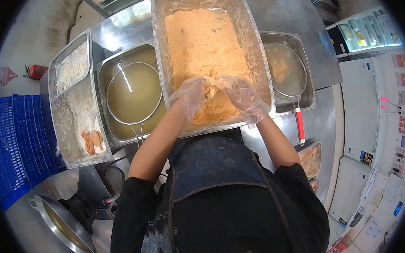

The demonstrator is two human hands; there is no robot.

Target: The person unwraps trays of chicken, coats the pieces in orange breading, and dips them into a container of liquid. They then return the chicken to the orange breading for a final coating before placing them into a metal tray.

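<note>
My left hand (192, 96) and my right hand (245, 99), both in clear plastic gloves, are low over a deep metal tub (162, 78) of orange-tan breading flour (200, 39). Between them is a pale, flour-coated piece of meat (210, 90), with the fingers of both hands curled around it. Crumbs cling to the gloved fingertips and partly hide the piece. The flour is heaped and loose around my hands, smoother toward the far end.
To the left, a wire strainer (111, 107) sits in a pan of yellowish liquid (134, 95); beyond it, raw meat pieces (92, 142) lie in a floury metal tray (67, 126). On the right, a red-handled strainer (299, 121) rests in another pan (309, 103). A blue crate (22, 136) stands far left.
</note>
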